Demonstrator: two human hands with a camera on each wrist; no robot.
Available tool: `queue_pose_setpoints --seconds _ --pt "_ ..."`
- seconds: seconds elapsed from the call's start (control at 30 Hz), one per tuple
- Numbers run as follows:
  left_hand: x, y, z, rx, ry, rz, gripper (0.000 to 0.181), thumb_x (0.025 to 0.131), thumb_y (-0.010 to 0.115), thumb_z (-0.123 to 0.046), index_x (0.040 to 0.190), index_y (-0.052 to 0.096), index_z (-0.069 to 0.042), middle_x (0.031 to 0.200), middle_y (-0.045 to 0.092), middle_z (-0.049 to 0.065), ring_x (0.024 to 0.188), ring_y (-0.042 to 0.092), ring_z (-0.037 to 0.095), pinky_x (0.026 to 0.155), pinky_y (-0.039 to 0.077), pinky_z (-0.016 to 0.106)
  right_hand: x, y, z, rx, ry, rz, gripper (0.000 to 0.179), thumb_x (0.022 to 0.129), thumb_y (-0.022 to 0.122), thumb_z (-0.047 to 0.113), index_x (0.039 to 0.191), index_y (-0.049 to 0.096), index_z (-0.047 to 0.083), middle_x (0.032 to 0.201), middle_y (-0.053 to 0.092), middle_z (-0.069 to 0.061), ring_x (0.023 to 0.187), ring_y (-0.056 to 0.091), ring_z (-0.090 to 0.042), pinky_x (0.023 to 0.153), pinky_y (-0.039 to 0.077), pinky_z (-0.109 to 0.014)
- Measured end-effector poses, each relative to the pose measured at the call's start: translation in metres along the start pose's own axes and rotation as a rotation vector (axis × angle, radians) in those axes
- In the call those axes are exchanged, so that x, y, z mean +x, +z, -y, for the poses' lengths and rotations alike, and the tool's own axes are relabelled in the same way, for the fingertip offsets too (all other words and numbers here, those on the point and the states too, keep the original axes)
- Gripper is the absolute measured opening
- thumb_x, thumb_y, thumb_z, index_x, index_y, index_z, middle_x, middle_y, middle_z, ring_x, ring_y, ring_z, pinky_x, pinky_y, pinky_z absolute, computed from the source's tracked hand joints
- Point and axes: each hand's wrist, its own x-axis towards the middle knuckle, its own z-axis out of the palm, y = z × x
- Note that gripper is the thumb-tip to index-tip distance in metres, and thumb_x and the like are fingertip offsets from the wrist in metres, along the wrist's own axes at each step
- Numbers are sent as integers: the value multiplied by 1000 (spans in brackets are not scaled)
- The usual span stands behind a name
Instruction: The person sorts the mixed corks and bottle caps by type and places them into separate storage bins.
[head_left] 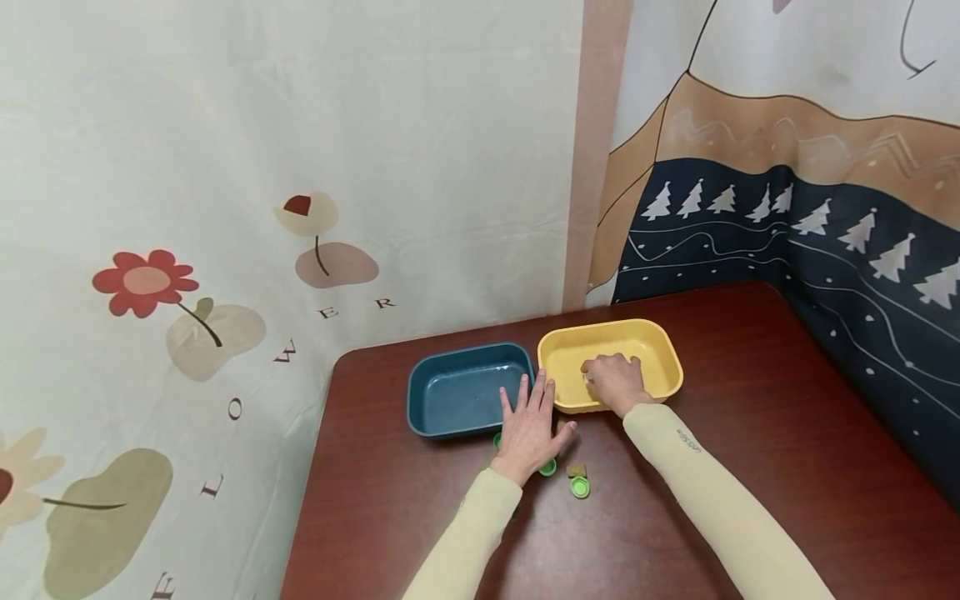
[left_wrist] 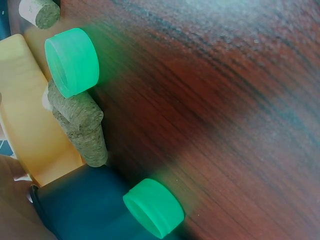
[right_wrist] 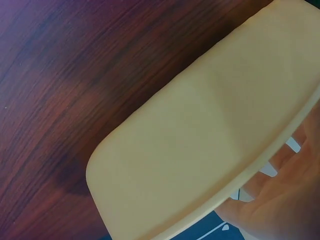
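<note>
My left hand spreads its straight fingers at the near right corner of the blue tray, holding nothing visible. My right hand reaches over the near rim into the yellow tray, fingers bent downward. A small pale spot shows by its fingertips; whether they pinch something is unclear. Below the hands lie a green bottle cap and a brown cork. Another green cap sits beside my left thumb. In the left wrist view, several corks lie between two green caps.
Both trays stand side by side near the back of the dark red wooden table. Behind it hangs a pale curtain with flower prints. A navy curtain with tree prints borders the right side.
</note>
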Motion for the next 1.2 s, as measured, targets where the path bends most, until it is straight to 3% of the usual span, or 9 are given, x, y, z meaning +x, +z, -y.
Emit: queue_pose_setpoints --seconds 0.27,0.57,0.87,1.07,1.2 --pt "1 0 0 7 4 6 84 100 45 -68 164 32 -14 171 21 6 156 21 36 119 15 70 -5 -8 -3 59 48 3 37 97 71 27 130 71 10 125 71 -17 112 64 -46 95 42 -70" --pt "1 0 0 -24 3 0 84 100 49 -66 164 32 -14 172 20 7 157 20 36 119 13 70 -38 -33 -23 138 30 -208 45 102 65 34 135 66 3 138 62 -23 128 56 -45 102 40 -70" --pt "0 1 -1 -28 1 -2 84 100 47 -66 164 31 -14 172 20 7 157 19 36 119 13 70 -78 -33 -47 137 40 -334 52 104 60 35 143 58 0 149 50 -28 136 44 -50 105 33 -74" --pt "0 1 0 -26 5 -1 84 100 46 -67 164 31 -14 172 20 7 156 20 37 119 13 70 -93 -27 -68 135 58 -327 62 104 59 40 149 49 -2 154 43 -30 140 39 -54 106 31 -75" --pt "1 1 0 -25 5 5 84 100 47 -67 164 31 -14 172 20 7 156 20 37 118 14 70 -99 -22 -83 144 101 -264 75 104 55 49 157 38 -1 163 30 -27 146 29 -54 108 26 -77"
